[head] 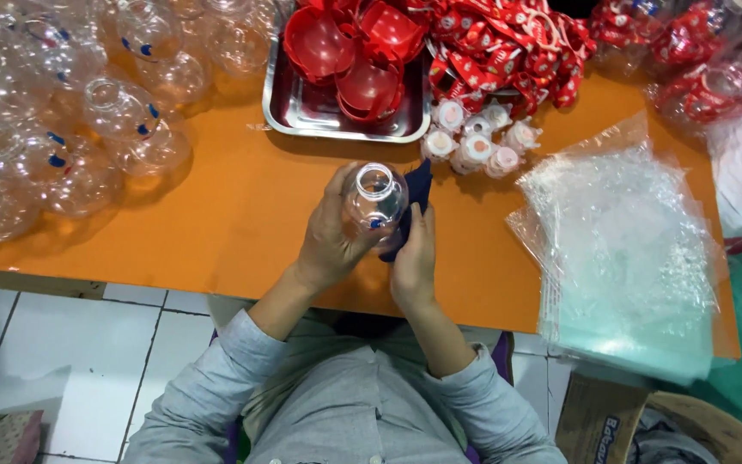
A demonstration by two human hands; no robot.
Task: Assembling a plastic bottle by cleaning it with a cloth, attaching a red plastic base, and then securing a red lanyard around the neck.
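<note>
Wore grey sleeves (216, 378), closest of all to the lens, both forearms reaching up over the near edge of an orange table (216, 215).

Gripped a clear plastic bottle (375, 199) in the left hand (332, 232), with the fingers wrapped round its body, the thumb along the side and the open mouth turned up toward the camera. Held it above the table rather than resting on it, just in front of the chest. Pressed a dark blue cloth (416, 193) against the bottle's far side with the right hand (414, 258), fingers closed flat on the fabric and palm toward the plastic. Could not tell how far the cloth reached round the back.

Read as a wipe-down of the bottle's outer wall. Judged best done with the left grip kept low on the body, so that bare fingers left no marks on the part already rubbed. Called for turning the bottle inside the cloth rather than dragging the cloth about. Needed only light pressure too, since thin clear plastic of this sort probably dents easily.

Lay heaped at the left of the table: many more clear bottles (62, 112). Stood beyond the hands: a steel tray (275, 112) with red lids (345, 51) in it, beside a tangle of red straps (500, 47). Sat clustered just past the cloth: small white caps (474, 144). Lay stacked at the right, well apart from the hands: clear plastic bags (620, 241). Showed below the table: a white tiled floor (62, 344) and a cardboard box (603, 421).
</note>
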